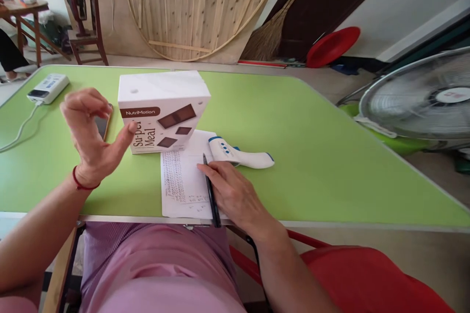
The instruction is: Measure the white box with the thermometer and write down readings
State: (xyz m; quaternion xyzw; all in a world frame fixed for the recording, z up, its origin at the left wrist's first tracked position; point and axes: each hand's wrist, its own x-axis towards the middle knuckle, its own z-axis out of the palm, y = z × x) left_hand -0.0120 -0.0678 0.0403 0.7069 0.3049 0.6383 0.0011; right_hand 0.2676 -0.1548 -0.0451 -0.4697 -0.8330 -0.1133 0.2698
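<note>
head view | from eye height | facing forward, down | close above green table (330, 171)

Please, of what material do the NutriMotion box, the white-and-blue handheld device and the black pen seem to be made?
NutriMotion box: probably printed cardboard, smooth; flat panels, straight folded edges.
White-and-blue handheld device: likely hard plastic, smooth; rounded, moulded-looking body.
Black pen: perhaps plastic, by its dark, smooth barrel, but painted metal is possible.
</note>
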